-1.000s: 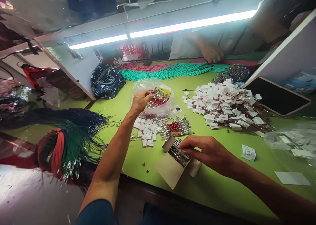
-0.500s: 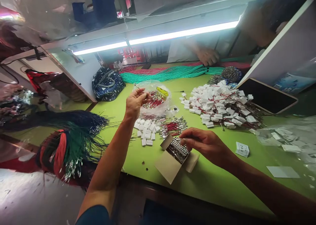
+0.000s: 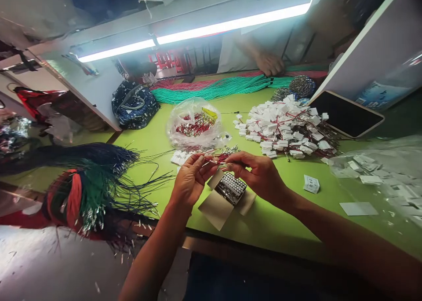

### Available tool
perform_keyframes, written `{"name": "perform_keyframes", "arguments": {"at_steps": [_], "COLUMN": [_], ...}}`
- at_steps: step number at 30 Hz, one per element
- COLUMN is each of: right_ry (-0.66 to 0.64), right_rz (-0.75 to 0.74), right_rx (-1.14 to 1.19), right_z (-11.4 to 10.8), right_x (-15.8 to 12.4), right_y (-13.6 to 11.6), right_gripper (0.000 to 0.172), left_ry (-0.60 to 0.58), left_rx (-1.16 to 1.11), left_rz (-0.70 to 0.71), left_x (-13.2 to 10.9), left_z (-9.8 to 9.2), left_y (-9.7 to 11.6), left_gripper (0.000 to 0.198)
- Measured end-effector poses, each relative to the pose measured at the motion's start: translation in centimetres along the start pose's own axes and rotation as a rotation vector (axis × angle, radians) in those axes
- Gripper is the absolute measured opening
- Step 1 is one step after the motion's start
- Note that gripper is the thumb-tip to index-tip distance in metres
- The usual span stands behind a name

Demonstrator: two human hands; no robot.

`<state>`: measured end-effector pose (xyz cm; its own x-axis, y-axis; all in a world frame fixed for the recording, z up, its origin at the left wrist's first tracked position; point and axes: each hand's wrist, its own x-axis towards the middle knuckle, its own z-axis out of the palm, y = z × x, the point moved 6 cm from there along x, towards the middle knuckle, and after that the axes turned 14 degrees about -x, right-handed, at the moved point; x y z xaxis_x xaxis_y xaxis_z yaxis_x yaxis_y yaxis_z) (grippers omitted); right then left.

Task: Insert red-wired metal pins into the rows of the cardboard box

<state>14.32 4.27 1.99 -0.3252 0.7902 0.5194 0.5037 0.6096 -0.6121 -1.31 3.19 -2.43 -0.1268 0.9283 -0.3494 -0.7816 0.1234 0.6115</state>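
My left hand (image 3: 190, 180) pinches a short red wire (image 3: 211, 161) with a metal end between thumb and fingers. Close beside it, the fingertips of my right hand (image 3: 262, 174) are pressed together at the wire's end; whatever small piece they grip is too small to make out. Just below both hands stands an open cardboard box (image 3: 216, 212), packed with small silver-ended cylinders (image 3: 233, 182). Behind my fingers lies a bunch of red wires with metal ends (image 3: 227, 151). White rectangular housings (image 3: 180, 157) are partly hidden by my left hand.
A clear plastic bag (image 3: 171, 127) holds more red wires. To the right is a heap of white housings (image 3: 280, 125), near a dark tablet-like panel (image 3: 346, 114). Bundled dark and green wires (image 3: 95, 178) hang at the left edge. Across the bench, another person's hand (image 3: 270, 63) touches green cables (image 3: 211, 91).
My left hand has come down from beside the plastic bag with the red wire. My right hand has lifted from the box's cylinders, and both hands now meet above the box.
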Motion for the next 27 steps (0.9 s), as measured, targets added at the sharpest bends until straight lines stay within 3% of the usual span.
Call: {"name": "perform_keyframes", "arguments": {"at_steps": [12,23,27], "right_ry": [0.021,-0.007,0.029], "right_rz": [0.005,-0.025,-0.139], "right_rx": [-0.024,-0.038,-0.145], "right_z": [0.4,0.7,0.6], "right_x": [-0.3,-0.2,-0.3], "right_y": [0.2,0.2,-0.4], "right_gripper": [0.009,0.011,0.012], "left_ry": [-0.075,-0.024,-0.020], "left_rx": [-0.044,-0.052,-0.065], "left_rz": [-0.019,-0.046,-0.027], "left_x": [-0.2,0.0,0.1], "left_z": [0.4,-0.2,-0.4], "left_y": [-1.8,-2.4,-2.4], "left_gripper": [0.021,0.025,0.029]}}
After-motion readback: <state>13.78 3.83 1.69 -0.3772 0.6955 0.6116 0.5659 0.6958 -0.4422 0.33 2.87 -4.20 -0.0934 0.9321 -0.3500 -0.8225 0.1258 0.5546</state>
